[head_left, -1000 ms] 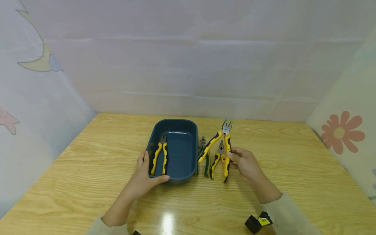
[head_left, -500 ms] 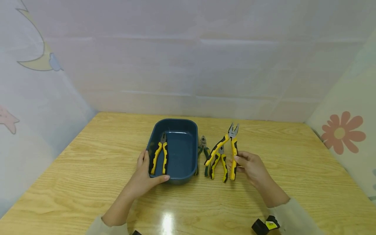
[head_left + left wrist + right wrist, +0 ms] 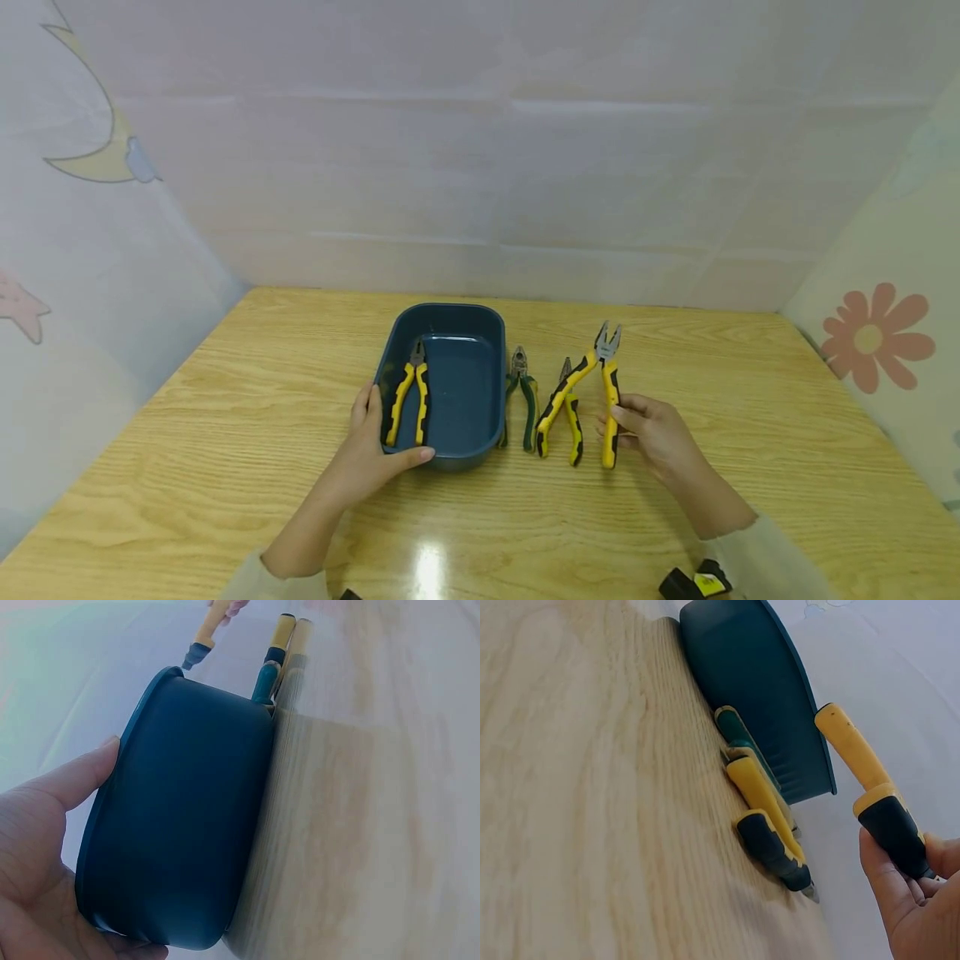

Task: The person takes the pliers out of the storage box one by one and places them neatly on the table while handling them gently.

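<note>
My left hand (image 3: 363, 458) grips the near left corner of a dark blue plastic tub (image 3: 459, 392), thumb on the rim, other fingers outside. Inside it, along the left wall, lie yellow-and-black pliers (image 3: 422, 400). My right hand (image 3: 663, 437) pinches one handle of a second yellow-and-black pair, the combination pliers (image 3: 611, 408). These are raised above the table, jaws spread and pointing away from me. Their free handle partly covers the yellow-and-black pliers (image 3: 575, 429) lying on the table. Beside the tub's right wall lie green-handled pliers (image 3: 530, 400), partly hidden by it.
The wooden table (image 3: 247, 433) extends to both sides. A pale cloth backdrop (image 3: 480, 167) closes off its far edge, with printed cloth at left and right. A black strapped device (image 3: 693, 581) is at the right sleeve.
My right hand has carried the combination pliers to the right and slightly nearer, away from the tub. More of the green-handled pliers now shows. The left hand and tub have not moved.
</note>
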A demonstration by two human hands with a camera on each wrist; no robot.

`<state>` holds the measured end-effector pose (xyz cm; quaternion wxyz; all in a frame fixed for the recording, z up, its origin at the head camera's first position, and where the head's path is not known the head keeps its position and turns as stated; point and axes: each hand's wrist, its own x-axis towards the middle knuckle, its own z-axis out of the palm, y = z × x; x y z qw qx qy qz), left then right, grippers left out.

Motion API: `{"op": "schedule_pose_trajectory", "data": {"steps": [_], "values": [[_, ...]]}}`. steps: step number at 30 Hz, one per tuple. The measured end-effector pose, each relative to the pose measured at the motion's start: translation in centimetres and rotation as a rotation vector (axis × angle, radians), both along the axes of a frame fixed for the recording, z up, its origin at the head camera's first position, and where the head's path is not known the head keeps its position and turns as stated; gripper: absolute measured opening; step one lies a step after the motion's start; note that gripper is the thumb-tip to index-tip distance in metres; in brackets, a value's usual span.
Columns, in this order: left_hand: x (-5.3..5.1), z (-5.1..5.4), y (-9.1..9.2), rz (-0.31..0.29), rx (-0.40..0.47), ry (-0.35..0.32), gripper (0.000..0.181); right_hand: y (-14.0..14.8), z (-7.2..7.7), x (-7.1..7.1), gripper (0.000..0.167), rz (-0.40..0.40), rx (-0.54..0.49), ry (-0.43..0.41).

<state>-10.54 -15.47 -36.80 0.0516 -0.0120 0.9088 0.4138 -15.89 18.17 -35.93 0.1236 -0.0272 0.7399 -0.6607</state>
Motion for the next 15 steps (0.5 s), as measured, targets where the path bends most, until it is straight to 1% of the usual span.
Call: {"op": "schedule_pose_trajectory", "data": {"steps": [6,15], "values": [[0.0,-0.1,0.0,-0.001,0.002,-0.006,0.113,0.9,-0.6,0.3,0.043,0.002,0.007,-0.022],[-0.1,0.0,0.0,-0.002,-0.004,-0.005,0.113,1.8,-0.9,0.5,0.044,-0.010,0.003,-0.054]]}}
